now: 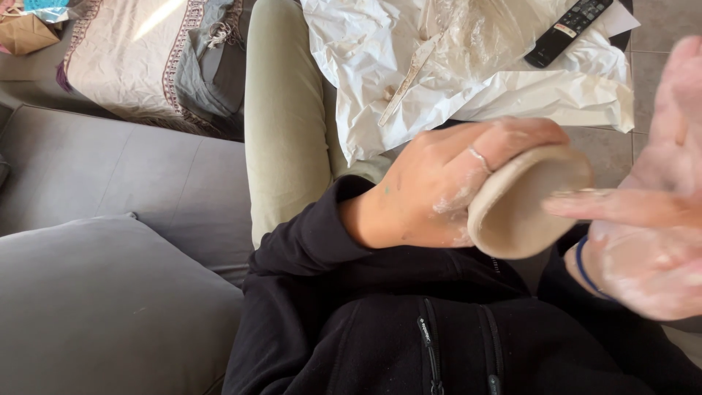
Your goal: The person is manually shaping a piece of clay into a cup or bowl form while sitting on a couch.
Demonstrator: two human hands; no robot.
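The left hand [439, 186], dusted with pale residue, grips a small, round, smooth clay bowl [523, 205] by its wall, held above the lap. The right hand [651, 212] is flat and spread, one fingertip touching the bowl's rim. Behind, crumpled white paper [468, 66] carries a flat wooden tool [409, 77] and a black remote [569, 29].

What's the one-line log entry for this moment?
left hand: grips clay bowl | right hand: open, finger touching rim | white paper behind
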